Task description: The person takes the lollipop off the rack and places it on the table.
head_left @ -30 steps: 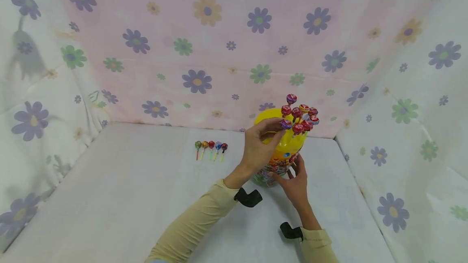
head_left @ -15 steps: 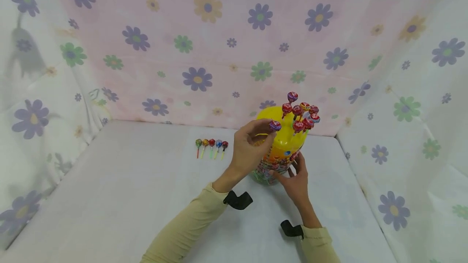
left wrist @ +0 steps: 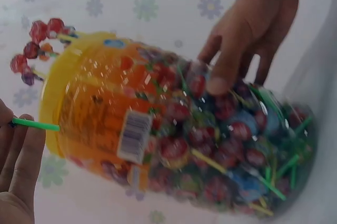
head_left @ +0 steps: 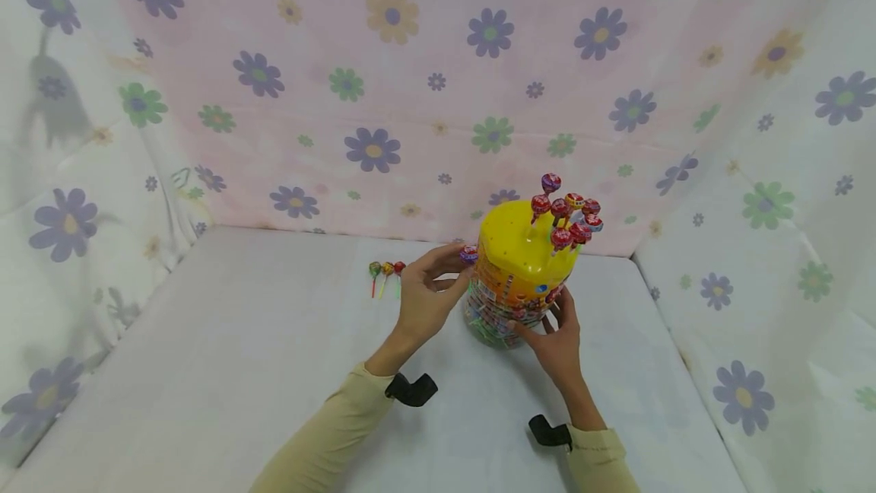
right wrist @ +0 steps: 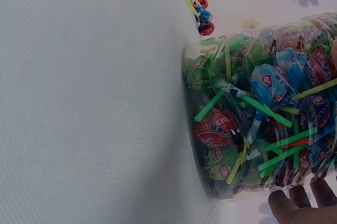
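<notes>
A flowered cloth (head_left: 308, 59) hangs behind a white table (head_left: 239, 371). Toward the table's right side stands a big clear jar (head_left: 494, 287), packed with wrapped lollipops and topped by a yellow lid (head_left: 513, 230); an orange wrap with a barcode (left wrist: 135, 135) covers its upper part. The right hand (head_left: 557, 352) grips the jar low on its side, thumb lying across the near wall and the other fingers spread around the right side. The left hand (head_left: 430, 297) is left of the jar, thumb and fingertips pinched together on a lollipop. A cluster of lollipops (head_left: 561, 238) stands upright in the lid, toward its right edge. A short row of lollipops (right wrist: 202, 11) lies on the table, partly covered by the left hand in the head view. The purple-and-red lollipop (head_left: 468, 254) sits at the left fingertips, just beside the lid. Its green stick (left wrist: 39, 124) points toward the lid; whether its tip touches, I cannot tell.
</notes>
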Tool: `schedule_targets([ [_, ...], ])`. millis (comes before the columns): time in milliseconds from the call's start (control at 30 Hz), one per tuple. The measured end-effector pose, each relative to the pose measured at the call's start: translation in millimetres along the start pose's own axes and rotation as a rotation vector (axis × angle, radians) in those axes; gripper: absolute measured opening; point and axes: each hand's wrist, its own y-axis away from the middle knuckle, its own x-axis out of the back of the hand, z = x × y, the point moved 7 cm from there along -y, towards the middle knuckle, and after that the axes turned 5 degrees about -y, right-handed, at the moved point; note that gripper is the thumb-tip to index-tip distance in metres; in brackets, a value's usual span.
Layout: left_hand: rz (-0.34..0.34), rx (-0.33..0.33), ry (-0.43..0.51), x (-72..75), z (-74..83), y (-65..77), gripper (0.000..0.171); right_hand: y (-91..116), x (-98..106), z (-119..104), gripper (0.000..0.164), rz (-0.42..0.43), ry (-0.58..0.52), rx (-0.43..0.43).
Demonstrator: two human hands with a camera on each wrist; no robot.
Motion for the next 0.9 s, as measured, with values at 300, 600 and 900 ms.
schedule_targets([
  [300,0.015,0.117,-0.060,37.2,-23.7,19.1,0.033,-0.3,-0.1,2.2,0.097,0.001,-0.010,0.005],
  [600,0.027,0.226,-0.131,71.4,-46.6,39.6,0.036,0.7,-0.3,-1.0,0.095,0.006,0.003,0.007],
  [900,0.047,0.232,-0.192,100.4,-55.3,54.3,0.035,2.1,-0.8,-1.2,0.095,0.009,0.012,-0.015],
])
